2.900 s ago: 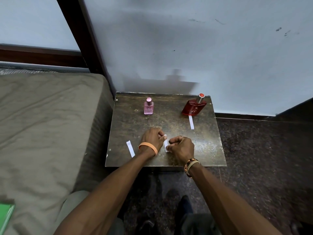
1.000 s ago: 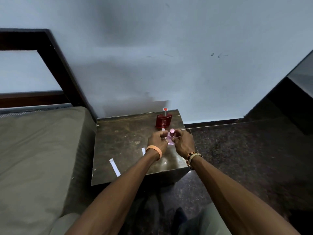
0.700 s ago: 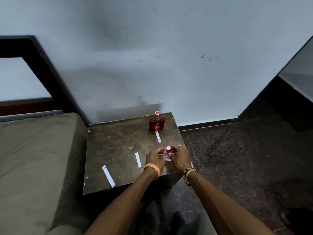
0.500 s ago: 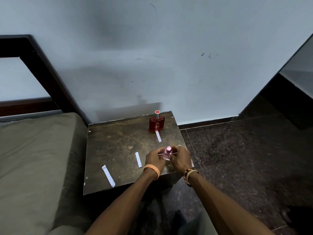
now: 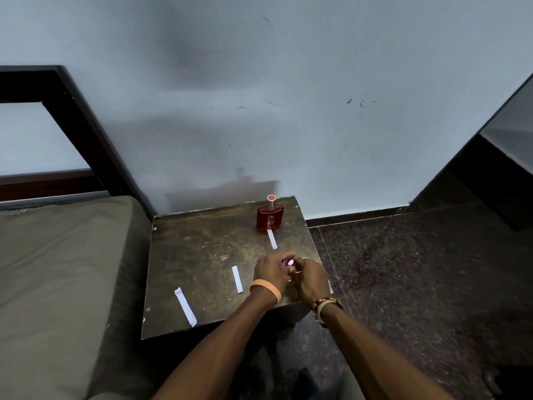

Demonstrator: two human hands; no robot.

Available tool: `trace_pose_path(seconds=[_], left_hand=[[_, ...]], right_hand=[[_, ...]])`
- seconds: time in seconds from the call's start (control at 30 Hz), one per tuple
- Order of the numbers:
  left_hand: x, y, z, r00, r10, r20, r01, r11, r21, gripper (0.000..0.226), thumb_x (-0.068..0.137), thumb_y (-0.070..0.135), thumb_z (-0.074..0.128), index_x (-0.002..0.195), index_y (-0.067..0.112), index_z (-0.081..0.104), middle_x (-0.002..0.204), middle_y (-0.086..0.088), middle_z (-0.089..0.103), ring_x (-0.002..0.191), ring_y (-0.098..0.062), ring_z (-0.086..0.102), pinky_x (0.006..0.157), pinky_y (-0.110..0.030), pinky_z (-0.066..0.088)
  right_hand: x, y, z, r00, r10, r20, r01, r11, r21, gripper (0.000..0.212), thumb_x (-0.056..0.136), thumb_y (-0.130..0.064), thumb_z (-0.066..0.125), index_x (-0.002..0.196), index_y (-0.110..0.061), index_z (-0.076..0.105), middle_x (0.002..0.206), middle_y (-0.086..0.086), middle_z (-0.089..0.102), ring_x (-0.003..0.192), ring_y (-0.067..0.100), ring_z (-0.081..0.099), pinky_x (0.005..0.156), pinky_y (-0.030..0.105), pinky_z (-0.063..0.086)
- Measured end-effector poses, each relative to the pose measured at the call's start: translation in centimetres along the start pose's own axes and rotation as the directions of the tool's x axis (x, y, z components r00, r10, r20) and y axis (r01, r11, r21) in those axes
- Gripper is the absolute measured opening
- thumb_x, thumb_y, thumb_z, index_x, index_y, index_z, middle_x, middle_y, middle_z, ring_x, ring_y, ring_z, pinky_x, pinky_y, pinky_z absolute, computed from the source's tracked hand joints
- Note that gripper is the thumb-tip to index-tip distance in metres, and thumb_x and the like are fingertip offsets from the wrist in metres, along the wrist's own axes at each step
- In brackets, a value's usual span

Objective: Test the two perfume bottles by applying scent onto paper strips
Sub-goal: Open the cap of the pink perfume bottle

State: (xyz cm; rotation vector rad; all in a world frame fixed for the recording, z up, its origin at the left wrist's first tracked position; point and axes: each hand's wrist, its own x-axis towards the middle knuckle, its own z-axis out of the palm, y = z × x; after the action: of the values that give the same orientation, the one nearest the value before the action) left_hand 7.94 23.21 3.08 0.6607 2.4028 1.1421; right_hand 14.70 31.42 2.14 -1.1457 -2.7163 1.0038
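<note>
My left hand (image 5: 269, 273) and right hand (image 5: 312, 280) clasp the pink bottle (image 5: 288, 262) at the table's (image 5: 202, 255) front-right corner; I'd hold it upright

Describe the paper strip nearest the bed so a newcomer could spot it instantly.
Find the small dark table beside the mattress. Near its front left corner lies a slanted white paper strip. Unlike the other two strips, it lies closest to the mattress and farthest from the red bottle.

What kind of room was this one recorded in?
Most likely a bedroom in a home: a mattress with a dark wooden bed frame sits beside a small worn bedside table, on a polished stone floor.
</note>
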Motion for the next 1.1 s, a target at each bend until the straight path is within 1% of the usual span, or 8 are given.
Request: trace_pose_path(seconds=[0.13, 0.27, 0.33, 0.5, 0.63, 0.8, 0.97, 1.1], left_hand=[[-0.1, 0.3, -0.1, 0.994, 0.077, -0.074, -0.069, 0.992, 0.102, 0.02, 0.08, 0.013, 0.071, 0.096, 0.023, 0.075, 0.093, 0.0, 0.074, 0.088, -0.014, 0.066, 0.083, -0.029, 0.054], [0.2, 0.2, -0.2, 0.979, 0.203, -0.019, -0.197, 0.964, 0.181, 0.034, 0.08, 0.007, 0.068, 0.113, 0.018, 0.068, 0.111, -0.004, 0.07, 0.104, -0.019, 0.063, 0.096, -0.03, 0.048], [0.2, -0.1, -0.3, 0.967, 0.253, 0.02, -0.251, 0.942, 0.221, 0.031, 0.08, 0.006, 0.064, 0.105, 0.023, 0.071, 0.101, -0.002, 0.073, 0.096, -0.019, 0.066, 0.087, -0.033, 0.052], [0.1, -0.2, -0.5, 0.98, 0.195, -0.05, -0.183, 0.966, 0.182, 0.019, 0.078, 0.018, 0.072, 0.095, 0.025, 0.073, 0.092, 0.002, 0.073, 0.087, -0.015, 0.064, 0.079, -0.031, 0.052], [0.1, -0.8, -0.3, 0.968, 0.25, 0.009, -0.246, 0.945, 0.214, 0.033, 0.081, 0.011, 0.068, 0.114, 0.017, 0.067, 0.116, -0.003, 0.068, 0.111, -0.018, 0.059, 0.1, -0.031, 0.044], [0.2, -1.0, -0.6, 0.975, 0.224, 0.019, -0.223, 0.956, 0.188, 0.035, 0.083, 0.011, 0.066, 0.117, 0.018, 0.066, 0.112, -0.006, 0.07, 0.107, -0.021, 0.062, 0.096, -0.032, 0.046], [0.1, -0.9, -0.9, 0.964, 0.239, 0.12, -0.262, 0.934, 0.244, 0.058, 0.086, 0.014, 0.063, 0.14, 0.02, 0.042, 0.135, -0.004, 0.054, 0.125, -0.021, 0.048, 0.107, -0.03, 0.034], [0.1, -1.5, -1.2, 0.953, 0.289, 0.085, -0.301, 0.929, 0.216, 0.039, 0.086, 0.007, 0.059, 0.125, 0.015, 0.06, 0.122, -0.007, 0.065, 0.114, -0.024, 0.058, 0.101, -0.034, 0.043]], right_hand=[[0.2, 0.1, 0.1, 1.0, -0.012, -0.008, 0.012, 1.0, -0.003, 0.017, 0.092, -0.014, 0.057, 0.096, -0.017, 0.072, 0.086, 0.007, 0.073, 0.076, 0.022, 0.067, 0.069, 0.04, 0.058], [0.1, 0.0, -0.1, 1.0, 0.005, -0.003, -0.005, 1.0, 0.003, 0.018, 0.093, -0.016, 0.054, 0.09, -0.015, 0.071, 0.086, 0.009, 0.072, 0.078, 0.026, 0.066, 0.067, 0.041, 0.054], [0.0, -0.1, -0.2, 1.0, 0.018, -0.006, -0.018, 1.0, -0.006, 0.018, 0.092, -0.017, 0.055, 0.089, -0.014, 0.072, 0.087, 0.011, 0.072, 0.08, 0.029, 0.067, 0.066, 0.04, 0.052], [0.0, -0.4, -0.2, 1.0, 0.023, 0.0, -0.023, 1.0, 0.003, 0.018, 0.092, -0.016, 0.055, 0.088, -0.014, 0.072, 0.087, 0.01, 0.072, 0.079, 0.028, 0.067, 0.068, 0.043, 0.055], [-0.1, -0.4, -0.4, 1.0, 0.017, 0.006, -0.017, 1.0, 0.005, 0.02, 0.094, -0.013, 0.053, 0.088, -0.015, 0.073, 0.085, 0.007, 0.072, 0.078, 0.023, 0.066, 0.071, 0.042, 0.056], [-0.2, -0.5, -0.4, 1.0, 0.013, 0.005, -0.013, 1.0, 0.007, 0.019, 0.092, -0.01, 0.057, 0.097, -0.017, 0.074, 0.088, 0.009, 0.072, 0.081, 0.025, 0.067, 0.071, 0.041, 0.055], [-0.3, -0.5, -0.5, 0.999, 0.028, 0.025, -0.029, 0.999, 0.037, 0.02, 0.089, -0.012, 0.06, 0.098, -0.021, 0.074, 0.086, 0.003, 0.073, 0.078, 0.02, 0.066, 0.073, 0.04, 0.056], [-0.3, -0.5, -0.5, 0.999, 0.012, 0.031, -0.013, 1.0, 0.023, 0.018, 0.087, -0.011, 0.064, 0.097, -0.021, 0.074, 0.088, 0.006, 0.073, 0.081, 0.023, 0.067, 0.075, 0.042, 0.056]])
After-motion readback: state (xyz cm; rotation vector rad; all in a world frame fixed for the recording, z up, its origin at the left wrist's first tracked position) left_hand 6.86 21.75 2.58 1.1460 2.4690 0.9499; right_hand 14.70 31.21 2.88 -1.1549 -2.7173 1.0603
